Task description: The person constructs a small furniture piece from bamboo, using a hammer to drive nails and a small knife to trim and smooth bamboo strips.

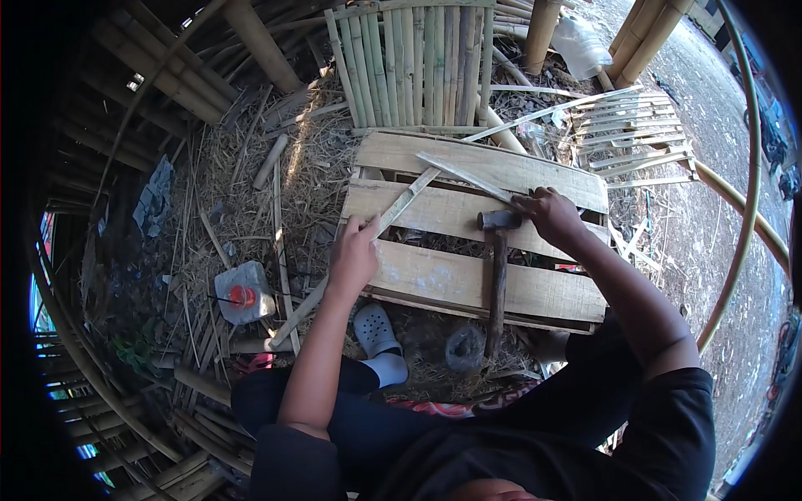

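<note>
My left hand (354, 255) is closed around a long split bamboo strip (407, 194). That strip slants from the middle of a low slatted wooden table (426, 271) down past the table's left edge. My right hand (553, 219) grips the near end of a second, shorter bamboo strip (468, 178). The far ends of the two strips meet or cross above the tabletop, forming a peak. A hammer (498, 275) lies on the table just left of my right hand, its dark metal head close to the fingers and its wooden handle reaching over the near edge.
Beyond the table stands a bamboo-slat panel (418, 67). A smaller slatted rack (631, 134) lies at the right. A pale block (244, 292) carries a red cup-like object. Straw and bamboo scraps cover the ground left. A curved bamboo pole (746, 184) arcs along the right.
</note>
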`<act>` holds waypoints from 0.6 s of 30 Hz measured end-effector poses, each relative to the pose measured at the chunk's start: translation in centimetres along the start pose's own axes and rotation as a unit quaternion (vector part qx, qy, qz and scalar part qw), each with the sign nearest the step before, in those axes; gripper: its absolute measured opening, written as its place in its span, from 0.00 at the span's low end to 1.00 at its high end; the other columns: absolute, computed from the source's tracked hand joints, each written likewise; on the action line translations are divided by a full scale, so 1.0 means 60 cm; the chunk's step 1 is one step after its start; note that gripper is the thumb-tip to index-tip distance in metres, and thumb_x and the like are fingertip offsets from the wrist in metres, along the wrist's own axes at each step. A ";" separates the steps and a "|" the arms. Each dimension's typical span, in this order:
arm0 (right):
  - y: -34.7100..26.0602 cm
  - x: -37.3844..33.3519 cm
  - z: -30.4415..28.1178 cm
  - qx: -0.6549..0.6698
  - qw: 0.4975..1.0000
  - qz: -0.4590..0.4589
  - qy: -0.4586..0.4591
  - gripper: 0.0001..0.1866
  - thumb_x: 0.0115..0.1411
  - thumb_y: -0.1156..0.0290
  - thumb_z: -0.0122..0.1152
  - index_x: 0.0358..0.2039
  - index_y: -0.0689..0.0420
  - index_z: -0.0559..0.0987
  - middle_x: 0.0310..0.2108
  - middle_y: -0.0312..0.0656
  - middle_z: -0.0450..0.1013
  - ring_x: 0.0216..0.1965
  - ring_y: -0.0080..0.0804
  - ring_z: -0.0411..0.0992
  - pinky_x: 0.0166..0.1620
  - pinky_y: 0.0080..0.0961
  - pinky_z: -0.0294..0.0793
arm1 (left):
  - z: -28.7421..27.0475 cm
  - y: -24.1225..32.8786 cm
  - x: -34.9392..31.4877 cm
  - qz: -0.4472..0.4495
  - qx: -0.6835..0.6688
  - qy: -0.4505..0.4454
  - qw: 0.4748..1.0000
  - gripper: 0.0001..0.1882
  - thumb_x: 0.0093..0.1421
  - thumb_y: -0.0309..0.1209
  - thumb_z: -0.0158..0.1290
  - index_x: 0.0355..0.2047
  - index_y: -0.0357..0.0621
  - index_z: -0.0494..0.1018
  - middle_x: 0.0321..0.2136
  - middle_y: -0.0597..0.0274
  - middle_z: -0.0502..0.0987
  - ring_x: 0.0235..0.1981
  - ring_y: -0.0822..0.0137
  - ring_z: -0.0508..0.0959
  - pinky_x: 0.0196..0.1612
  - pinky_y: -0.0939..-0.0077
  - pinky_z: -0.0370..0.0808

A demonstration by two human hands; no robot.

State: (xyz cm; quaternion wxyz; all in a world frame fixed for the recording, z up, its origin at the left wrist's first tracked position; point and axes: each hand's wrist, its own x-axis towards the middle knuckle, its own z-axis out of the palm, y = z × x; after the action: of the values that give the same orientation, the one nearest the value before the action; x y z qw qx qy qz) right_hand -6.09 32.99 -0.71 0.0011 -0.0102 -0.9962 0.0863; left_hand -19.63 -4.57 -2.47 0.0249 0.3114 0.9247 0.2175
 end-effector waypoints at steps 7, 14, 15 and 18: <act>-0.014 -0.009 -0.009 -0.025 0.996 -0.012 0.086 0.18 0.60 0.66 0.61 0.50 0.56 0.77 0.35 0.47 0.75 0.39 0.48 0.77 0.39 0.42 0.79 | 0.010 0.002 0.003 -0.008 0.035 -0.003 0.999 0.26 0.57 0.28 0.60 0.57 0.48 0.74 0.43 0.56 0.74 0.45 0.53 0.75 0.46 0.57 0.75; -0.124 -0.007 -0.053 0.081 0.932 0.251 -0.250 0.34 0.61 0.36 0.53 0.29 0.61 0.83 0.24 0.47 0.80 0.29 0.42 0.81 0.37 0.38 0.80 | 0.023 0.002 -0.009 -0.014 0.045 0.048 0.998 0.28 0.56 0.27 0.58 0.60 0.47 0.72 0.43 0.55 0.74 0.46 0.51 0.74 0.47 0.54 0.72; -0.139 -0.014 -0.054 0.124 0.896 0.273 -0.327 0.37 0.60 0.32 0.52 0.27 0.60 0.83 0.24 0.46 0.80 0.29 0.40 0.82 0.36 0.37 0.81 | 0.030 0.009 -0.010 -0.024 0.047 0.060 0.997 0.28 0.57 0.26 0.56 0.60 0.47 0.71 0.44 0.53 0.74 0.46 0.50 0.73 0.50 0.54 0.71; -0.141 -0.053 0.005 0.135 0.939 0.173 -0.265 0.32 0.60 0.39 0.56 0.27 0.61 0.84 0.20 0.43 0.78 0.25 0.32 0.81 0.30 0.29 0.81 | 0.069 0.028 -0.015 -0.024 0.122 0.137 0.983 0.29 0.56 0.26 0.55 0.61 0.51 0.71 0.47 0.60 0.71 0.50 0.55 0.71 0.51 0.51 0.66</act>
State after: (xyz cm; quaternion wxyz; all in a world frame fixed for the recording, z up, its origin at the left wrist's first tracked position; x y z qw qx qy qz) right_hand -3.09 24.55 0.47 -0.2768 -0.1584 -0.9222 0.2187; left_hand -17.16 -2.30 -5.59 -0.1354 0.2571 0.9461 0.1427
